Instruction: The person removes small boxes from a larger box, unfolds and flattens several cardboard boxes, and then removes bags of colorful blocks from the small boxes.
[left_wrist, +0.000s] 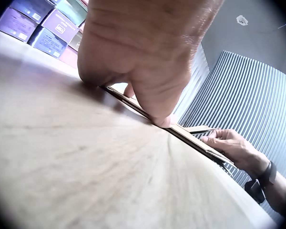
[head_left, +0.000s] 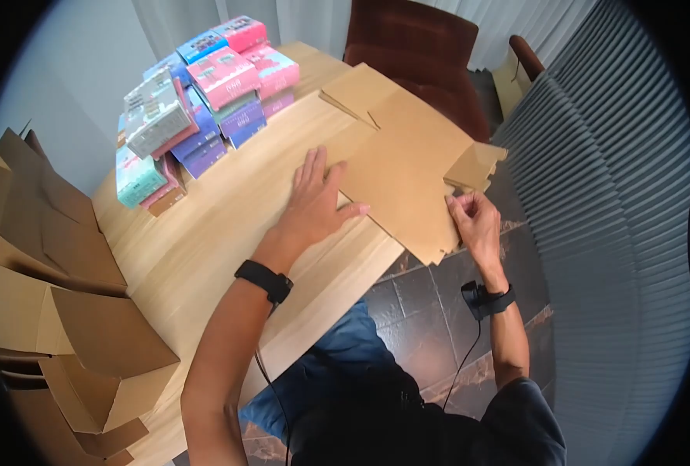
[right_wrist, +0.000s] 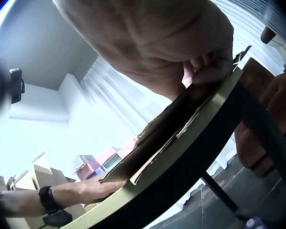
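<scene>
A flattened brown cardboard box [head_left: 399, 167] lies over the table's right edge, its near corner and side flaps sticking out past the tabletop. My left hand [head_left: 314, 194] rests spread at its left edge, thumb on the cardboard and fingers reaching along the wood. In the left wrist view that thumb [left_wrist: 162, 120] sits on the thin layered edge. On the opposite side, my right hand [head_left: 477, 225] pinches the cardboard edge between thumb and curled fingers, just below a raised small flap [head_left: 475, 165]. The right wrist view shows the right hand [right_wrist: 200, 62] over the parted cardboard layers.
Colourful small boxes [head_left: 225, 78] are stacked at the table's far left. Opened cardboard boxes [head_left: 112, 334] stand along the left side. A brown chair [head_left: 411, 54] is beyond the table [head_left: 228, 233], and a grey corrugated panel [head_left: 609, 194] rises at right.
</scene>
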A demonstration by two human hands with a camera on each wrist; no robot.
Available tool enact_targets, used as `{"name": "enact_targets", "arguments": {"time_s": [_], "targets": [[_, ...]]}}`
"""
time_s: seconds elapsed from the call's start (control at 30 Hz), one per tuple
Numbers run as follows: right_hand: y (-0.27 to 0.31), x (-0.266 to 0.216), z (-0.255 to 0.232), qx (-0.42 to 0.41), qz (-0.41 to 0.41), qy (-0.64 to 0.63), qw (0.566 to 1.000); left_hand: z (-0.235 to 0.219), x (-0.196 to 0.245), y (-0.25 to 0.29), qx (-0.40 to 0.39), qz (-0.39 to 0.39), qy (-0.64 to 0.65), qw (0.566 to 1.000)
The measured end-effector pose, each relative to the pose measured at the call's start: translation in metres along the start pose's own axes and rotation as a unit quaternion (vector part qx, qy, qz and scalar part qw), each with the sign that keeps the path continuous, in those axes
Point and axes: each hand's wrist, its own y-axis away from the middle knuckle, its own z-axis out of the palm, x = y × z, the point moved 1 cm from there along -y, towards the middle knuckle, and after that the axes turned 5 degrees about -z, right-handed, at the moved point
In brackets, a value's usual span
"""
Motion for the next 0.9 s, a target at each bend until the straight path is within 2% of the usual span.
{"name": "enact_targets", "arguments": {"time_s": [0.2,0.3,0.4,0.43,0.5,0.53,0.6,0.67,0.7,0.73,0.77,0.8,0.83,0.87,0.9], "targets": [[0.007,0.015,0.002,0.043,0.009,-0.087,0.995,0.004,0.003,0.003,0.030,0.009,0.003,0.999],[0.011,0.017,0.005,0.041,0.019,-0.044,0.998,0.006,0.003,0.003,0.026,0.008,-0.012,1.000],[0.019,0.002,-0.002,0.125,-0.009,0.015,0.992,0.008,0.003,0.003,0.045,0.008,0.002,0.999],[0.026,-0.010,-0.008,0.149,-0.038,0.047,0.987,0.009,0.004,0.003,0.049,0.005,-0.003,0.999],[0.048,-0.040,-0.011,0.220,-0.156,0.117,0.956,0.009,0.006,0.003,0.046,-0.004,-0.013,0.999],[0.061,-0.051,-0.010,0.177,-0.173,0.110,0.963,0.010,0.011,0.004,0.052,-0.016,-0.019,0.998],[0.089,-0.066,-0.004,0.093,-0.240,0.089,0.962,0.008,0.019,0.014,0.148,0.016,0.015,0.989],[0.108,-0.078,0.001,0.054,-0.290,0.011,0.955,-0.021,0.054,0.029,0.116,0.006,0.069,0.991],[0.114,-0.083,0.003,0.059,-0.314,-0.038,0.947,-0.060,0.082,0.058,0.090,0.126,-0.109,0.982],[0.123,-0.083,0.009,0.074,-0.332,-0.081,0.937,-0.087,0.101,0.089,0.166,0.187,-0.016,0.968],[0.129,-0.082,0.013,0.074,-0.348,-0.109,0.928,-0.101,0.123,0.121,0.226,0.121,0.147,0.955],[0.133,-0.089,0.020,0.069,-0.352,-0.161,0.919,-0.132,0.135,0.156,0.256,0.143,0.049,0.955],[0.139,-0.097,0.026,0.066,-0.355,-0.210,0.909,-0.159,0.142,0.198,0.286,0.127,-0.032,0.949],[0.141,-0.102,0.028,0.058,-0.360,-0.227,0.903,-0.158,0.133,0.249,0.354,0.125,-0.149,0.915],[0.141,-0.109,0.038,0.029,-0.358,-0.271,0.893,-0.188,0.109,0.290,0.264,0.092,-0.169,0.945]]}}
